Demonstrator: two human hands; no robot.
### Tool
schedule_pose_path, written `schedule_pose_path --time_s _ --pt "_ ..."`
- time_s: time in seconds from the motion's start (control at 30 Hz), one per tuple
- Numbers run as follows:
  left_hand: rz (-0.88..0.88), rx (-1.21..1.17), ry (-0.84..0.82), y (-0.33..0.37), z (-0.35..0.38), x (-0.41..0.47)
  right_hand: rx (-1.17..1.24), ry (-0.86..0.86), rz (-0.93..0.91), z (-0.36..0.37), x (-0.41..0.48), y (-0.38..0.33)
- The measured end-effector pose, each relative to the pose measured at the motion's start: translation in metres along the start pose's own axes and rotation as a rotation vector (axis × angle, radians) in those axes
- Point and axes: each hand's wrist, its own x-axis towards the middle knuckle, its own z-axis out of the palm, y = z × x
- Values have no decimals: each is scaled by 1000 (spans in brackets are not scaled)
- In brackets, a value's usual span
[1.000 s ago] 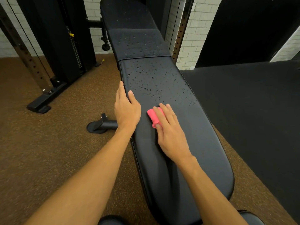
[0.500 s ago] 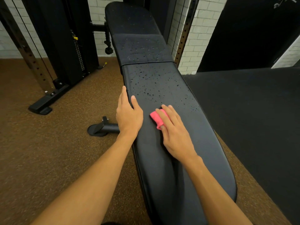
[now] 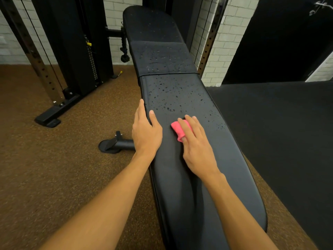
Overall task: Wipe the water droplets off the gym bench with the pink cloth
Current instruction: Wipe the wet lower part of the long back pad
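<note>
Two bare forearms reach forward from the bottom edge over a long black gym bench [image 3: 207, 177] that runs away from the viewer. The near part of its padded top is dry and glossy, with no drops showing. The right hand [image 3: 196, 143] lies palm down on the middle of the pad, fingers [image 3: 195, 123] stretched forward and close together, pressing flat on the pink cloth [image 3: 177, 128]; the cloth is a small bunched wad that pokes out to the left from under the index and middle fingers, and it touches the pad. The left hand [image 3: 146, 130] rests open on the left edge of the bench, thumb lying on the top surface and the fingers along the rim, holding nothing. Below that hand, on the brown speckled floor [image 3: 54, 168], a black bench foot [image 3: 115, 145] sticks out sideways. Just past the fingertips of both hands, water droplets [image 3: 169, 98] dot the pad, thickest across its far half and thinner along the right edge near the cloth. Beyond a seam, the next pad section also carries drops, and the rounded far end has only faint ones. To the left stands a black cable machine [image 3: 75, 51] with a perforated upright, and to the right lies a dark mat [image 3: 279, 123]. A white brick wall [image 3: 230, 42] closes the back.
</note>
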Motion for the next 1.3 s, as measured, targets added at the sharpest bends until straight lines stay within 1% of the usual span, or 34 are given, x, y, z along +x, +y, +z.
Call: schedule_pose_path --time_s 0.13,0.23,0.37,0.47,0.57,0.63,0.67,0.73,0.8,0.83,0.9,1.0,1.07,1.13,1.23,1.3 --pt "-3 11 3 0 -1 0 46 -9 127 1 8 -6" --pt "-4 9 6 -1 0 0 94 -31 140 -1 7 -13" --pt "12 3 13 -2 1 1 97 25 145 7 15 -17" --pt "16 -8 15 -4 1 2 83 65 93 19 26 -27" --pt "17 -12 17 -6 2 2 69 30 -31 21 17 -27" --pt "15 -12 18 -6 2 2 44 25 -73 15 7 -17" --pt "15 -14 17 -5 2 2 38 39 -51 12 6 -10" --pt "17 -17 17 -6 3 2 45 86 67 10 15 -2" --pt "19 -16 18 -6 3 2 52 126 191 14 33 -5" --pt "20 -16 18 -6 3 3 55 136 215 19 42 -10" --pt "24 -22 18 -7 3 3 56 129 174 26 52 -20" --pt "26 -26 15 -7 2 3 37 45 -17 22 41 -24" --pt "24 -30 14 -6 2 2 22 9 -78 13 26 -14" --pt "16 -29 12 -6 2 3 19 37 -7 6 21 -4" --pt "14 -35 3 -5 2 2 16 116 207 10 40 -4" --pt "23 -32 5 -5 1 2 19 134 227 18 59 -15"
